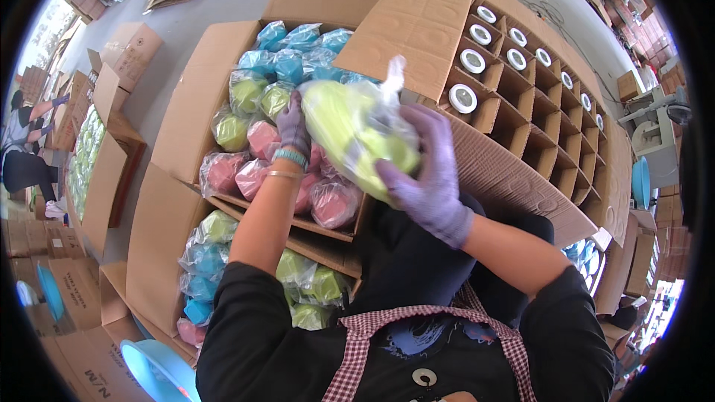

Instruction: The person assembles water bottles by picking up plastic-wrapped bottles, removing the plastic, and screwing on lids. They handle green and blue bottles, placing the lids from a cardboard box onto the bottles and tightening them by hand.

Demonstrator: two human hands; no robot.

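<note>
Both my hands wear thin purple gloves. A long yellow-green item wrapped in clear plastic point(346, 130) is held up between them, over the open carton; its exact kind is hidden by the wrapping. My right hand point(432, 178) grips its right side, thumb below and fingers behind. My left hand point(293, 128) is closed at its left end, fingers partly hidden. Beneath, the carton point(197, 96) holds rows of similar plastic-wrapped pieces: blue ones point(289, 67) at the back, yellow-green ones point(246, 93) at the left, and pink ones point(261, 141) nearer me.
At right stands a carton with cardboard dividers point(514, 93); several cells hold white round-topped items point(472, 61). Another carton of wrapped pieces point(309, 283) lies below my left arm. Blue basins point(153, 365) sit lower left. At far left a person point(30, 141) works beside another carton.
</note>
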